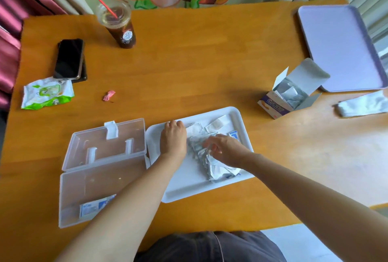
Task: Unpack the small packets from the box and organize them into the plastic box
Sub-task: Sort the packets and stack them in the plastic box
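Observation:
A pile of small silver and white packets (212, 167) lies on a white tray (184, 190) in front of me. My left hand (173, 137) rests knuckles up on the tray's left part, fingers curled at the pile's edge. My right hand (226, 150) pinches packets at the top of the pile. The clear plastic box (84, 198) lies open to the left of the tray, its lid (105, 146) folded back, and it holds a couple of blue and white packets (94, 207). The opened cardboard box (289, 95) stands to the right with more packets inside.
A lilac tray (340, 47) sits at the far right, a white wrapper (361, 104) below it. On the left are a phone (69, 58), a green and white wipes pack (47, 93), a pink crumpled wrapper (108, 95) and an iced drink with a straw (119, 26).

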Available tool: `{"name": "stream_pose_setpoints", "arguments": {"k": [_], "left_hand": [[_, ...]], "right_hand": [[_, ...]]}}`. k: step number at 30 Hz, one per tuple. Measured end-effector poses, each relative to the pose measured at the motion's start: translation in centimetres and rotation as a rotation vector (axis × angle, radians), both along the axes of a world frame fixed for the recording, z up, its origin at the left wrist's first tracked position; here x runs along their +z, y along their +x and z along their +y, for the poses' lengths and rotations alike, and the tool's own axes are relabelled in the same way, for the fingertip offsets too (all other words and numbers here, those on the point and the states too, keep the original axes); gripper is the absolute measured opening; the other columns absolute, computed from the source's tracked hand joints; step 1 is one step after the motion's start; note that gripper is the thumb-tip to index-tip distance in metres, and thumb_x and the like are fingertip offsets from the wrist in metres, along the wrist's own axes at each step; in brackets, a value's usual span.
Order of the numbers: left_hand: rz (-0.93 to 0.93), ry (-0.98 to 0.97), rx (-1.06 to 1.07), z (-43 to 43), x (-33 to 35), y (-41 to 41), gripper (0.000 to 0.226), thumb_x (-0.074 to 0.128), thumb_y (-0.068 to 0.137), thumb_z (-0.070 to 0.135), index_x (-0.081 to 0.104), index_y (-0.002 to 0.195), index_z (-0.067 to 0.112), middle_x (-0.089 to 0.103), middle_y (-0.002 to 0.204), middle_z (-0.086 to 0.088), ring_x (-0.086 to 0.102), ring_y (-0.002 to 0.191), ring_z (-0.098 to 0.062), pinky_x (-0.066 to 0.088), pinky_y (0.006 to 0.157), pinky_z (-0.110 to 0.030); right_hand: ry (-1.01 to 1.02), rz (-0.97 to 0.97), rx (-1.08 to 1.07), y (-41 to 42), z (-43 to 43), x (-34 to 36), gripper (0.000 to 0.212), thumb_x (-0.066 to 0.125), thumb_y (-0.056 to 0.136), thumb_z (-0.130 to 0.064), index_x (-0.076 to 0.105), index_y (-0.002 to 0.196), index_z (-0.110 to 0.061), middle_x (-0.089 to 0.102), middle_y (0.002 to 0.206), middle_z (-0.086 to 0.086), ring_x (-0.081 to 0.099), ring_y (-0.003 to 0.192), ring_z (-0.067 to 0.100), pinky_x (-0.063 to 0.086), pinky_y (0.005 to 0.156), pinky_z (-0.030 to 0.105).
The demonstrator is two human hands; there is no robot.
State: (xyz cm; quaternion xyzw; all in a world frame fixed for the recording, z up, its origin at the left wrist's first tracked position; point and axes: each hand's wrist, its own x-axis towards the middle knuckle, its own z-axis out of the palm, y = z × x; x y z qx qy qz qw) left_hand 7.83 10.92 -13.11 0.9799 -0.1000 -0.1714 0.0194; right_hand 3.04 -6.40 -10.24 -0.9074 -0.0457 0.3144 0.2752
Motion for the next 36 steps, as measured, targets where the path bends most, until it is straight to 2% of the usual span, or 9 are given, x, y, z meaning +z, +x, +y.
{"name": "stream_pose_setpoints", "arguments": {"k": [5,9,14,18,21,24,27,30,36], "left_hand": [[0.017,-0.077,0.049,0.6,-0.3,0.3,0.015,0.059,0.091,0.010,0.060,0.106,0.010,0.058,0.110,-0.009,0.054,0.108,-0.026,0.044,0.082,-0.032],[0.112,-0.383,0.336,1.9,1.0,0.6,0.016,0.071,0.084,0.022,0.059,0.085,0.012,0.063,0.082,-0.003,0.059,0.080,-0.026,0.039,0.064,-0.032],[0.574,-0.956,0.552,2.8,4.6,0.7,0.025,0.078,0.079,0.017,0.061,0.096,0.010,0.066,0.091,-0.007,0.060,0.079,-0.019,0.046,0.062,-0.025],[0.765,-1.082,0.594,2.9,6.7,-0.8,0.027,0.078,0.079,0.011,0.059,0.098,0.009,0.065,0.088,-0.007,0.063,0.083,-0.020,0.054,0.079,-0.034],[0.674,-1.030,0.533,2.7,7.2,-2.2,0.036,0.075,0.080,0.008,0.055,0.110,0.010,0.066,0.094,-0.008,0.062,0.082,-0.018,0.050,0.077,-0.031],[0.598,-0.927,0.365,1.9,7.5,-3.7,0.056,0.073,0.080,0.015,0.043,0.128,0.017,0.061,0.114,-0.003,0.060,0.102,-0.015,0.048,0.087,-0.029],[0.580,-0.960,0.304,0.7,8.4,-5.0,0.030,0.055,0.089,0.005,0.048,0.108,0.027,0.062,0.099,0.002,0.058,0.094,-0.012,0.047,0.086,-0.030],[0.617,-1.073,0.460,0.7,8.7,-5.7,0.026,0.035,0.095,0.002,0.052,0.094,0.020,0.050,0.074,-0.001,0.045,0.061,-0.012,0.042,0.065,-0.027],[0.830,-1.381,0.850,2.2,8.9,-6.5,0.032,0.034,0.097,0.013,0.060,0.108,-0.001,0.059,0.073,-0.011,0.049,0.057,-0.019,0.048,0.061,-0.030]], "right_hand": [[0.045,0.005,-0.053,0.6,-0.1,-0.3,0.024,0.050,0.089,-0.009,0.069,0.101,-0.017,0.068,0.103,0.004,0.062,0.091,0.024,0.048,0.079,0.031],[0.142,0.079,-0.263,1.6,-0.5,0.0,0.011,0.057,0.089,-0.015,0.066,0.089,-0.021,0.068,0.090,0.002,0.063,0.078,0.019,0.050,0.068,0.030],[0.557,0.201,-0.590,2.6,0.6,2.5,0.017,0.064,0.090,-0.023,0.061,0.102,-0.011,0.064,0.083,0.003,0.059,0.066,0.012,0.044,0.056,0.022],[0.767,0.285,-0.664,2.4,2.4,3.9,0.014,0.070,0.086,-0.019,0.060,0.081,-0.009,0.052,0.060,-0.003,0.045,0.053,0.009,0.037,0.052,0.021],[0.683,0.183,-0.719,1.8,3.2,4.1,0.009,0.068,0.081,-0.008,0.061,0.079,-0.002,0.049,0.057,0.003,0.044,0.051,0.012,0.037,0.047,0.021],[0.549,0.088,-0.752,1.2,3.9,4.2,0.011,0.065,0.075,-0.009,0.065,0.076,0.002,0.057,0.057,0.008,0.051,0.053,0.018,0.038,0.047,0.027],[0.562,0.068,-0.672,0.5,4.7,4.6,0.022,0.075,0.075,-0.019,0.060,0.069,-0.004,0.058,0.060,0.008,0.053,0.056,0.017,0.040,0.052,0.028],[0.664,0.075,-0.592,-0.1,4.7,5.8,0.033,0.068,0.086,-0.033,0.067,0.082,0.000,0.065,0.073,0.007,0.060,0.067,0.014,0.042,0.058,0.024],[0.583,0.193,-0.574,-1.3,3.3,6.2,0.036,0.062,0.088,-0.042,0.066,0.097,-0.007,0.070,0.088,0.004,0.061,0.082,0.015,0.042,0.067,0.026]]}}
